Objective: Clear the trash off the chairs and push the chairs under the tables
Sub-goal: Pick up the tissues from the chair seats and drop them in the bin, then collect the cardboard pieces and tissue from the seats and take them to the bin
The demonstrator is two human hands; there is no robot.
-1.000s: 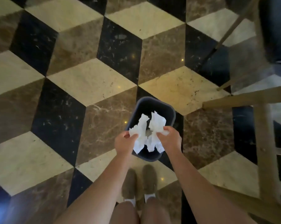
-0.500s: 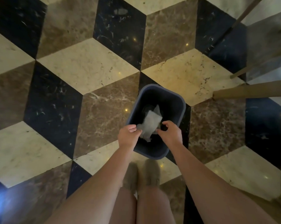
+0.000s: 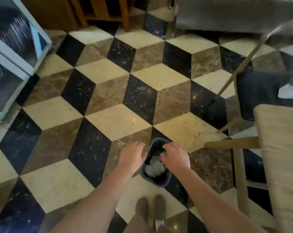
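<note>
Both hands are over the small dark bin [image 3: 156,179] on the floor near the person's feet. Left hand [image 3: 132,156] is open, fingers spread, empty, just left of the bin rim. Right hand [image 3: 176,156] is open too, fingers loosely curled above the bin mouth, gripping nothing. Crumpled white paper [image 3: 155,166] sits inside the bin, so that batch looks done. More trash remains: a white crumpled wad [image 3: 287,92] lies on the dark seat of a chair [image 3: 258,91] at far right, under a table edge that is too blurred to read. A second chair, the woven-seat chair [image 3: 280,157], stands near right, close to the bin, pulled out; no trash visible on the part in frame. Handling guess: the wad is light, soft and crushable, no fragility concern; pinch or scoop it with one hand from the top, and it may shed loose bits if it is several pieces. The chairs look like light wood frames; best hold is probably the backrest or seat edge, pushing low and straight so the legs slide on the polished tile rather than tip. Smooth floor, so expect easy sliding.
</note>
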